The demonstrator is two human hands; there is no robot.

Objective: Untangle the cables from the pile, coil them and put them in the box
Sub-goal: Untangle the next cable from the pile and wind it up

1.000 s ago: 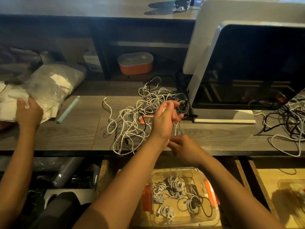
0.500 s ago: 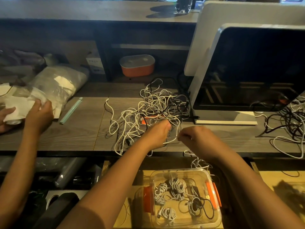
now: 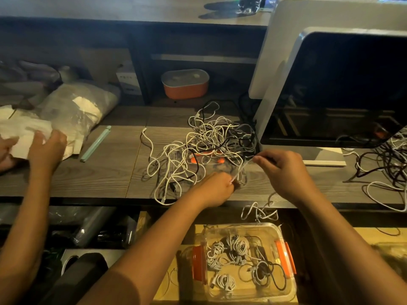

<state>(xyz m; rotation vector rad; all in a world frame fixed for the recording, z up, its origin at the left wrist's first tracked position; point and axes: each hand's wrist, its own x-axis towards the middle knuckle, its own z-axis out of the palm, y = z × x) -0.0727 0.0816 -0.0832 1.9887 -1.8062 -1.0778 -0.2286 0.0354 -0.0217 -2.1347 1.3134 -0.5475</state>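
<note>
Both pinching: left hand (image 3: 214, 190) and right hand (image 3: 284, 172) hold one white cable (image 3: 241, 169) taut, near the cable pile (image 3: 204, 144).

Dim, warm light from above; soft focus, wide-angle bowing at edges, dark murky lower-left corner.

Cable pile (image 3: 202, 150) on wooden counter (image 3: 105, 179)

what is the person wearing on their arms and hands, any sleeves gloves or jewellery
Both forearms are bare as far up as the head view shows, with no sleeves or cuffs. The left hand and right hand wear no gloves. No watch, bracelet or ring shows on either, though the picture is too soft to rule out a thin ring.
</note>
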